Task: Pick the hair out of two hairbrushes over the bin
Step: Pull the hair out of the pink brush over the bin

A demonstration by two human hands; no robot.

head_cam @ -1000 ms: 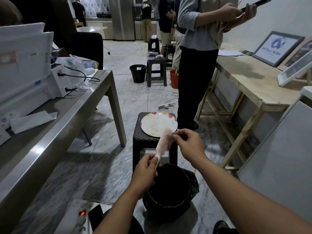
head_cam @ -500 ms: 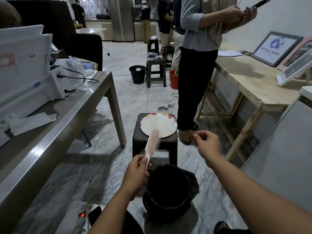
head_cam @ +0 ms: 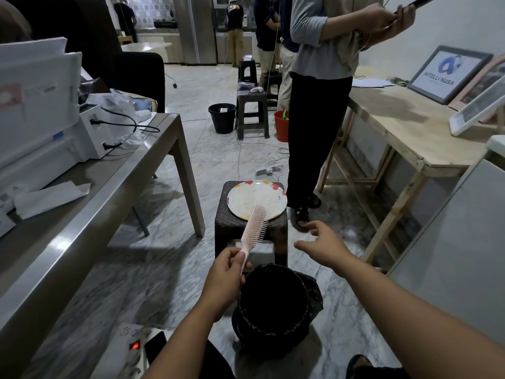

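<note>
Our left hand (head_cam: 226, 280) grips the pink hairbrush (head_cam: 255, 228) by its handle, head angled up-right beyond the bin (head_cam: 273, 299); our right hand (head_cam: 323, 246) hovers beside it, spread, seemingly empty.

Shared office or workroom — marble floor (head_cam: 218, 165), steel table (head_cam: 114, 187) bearing a printer (head_cam: 41, 119), plain wooden bench (head_cam: 404, 127) with a framed company sign (head_cam: 448, 72), plastic stools (head_cam: 251, 110), people standing about.
</note>
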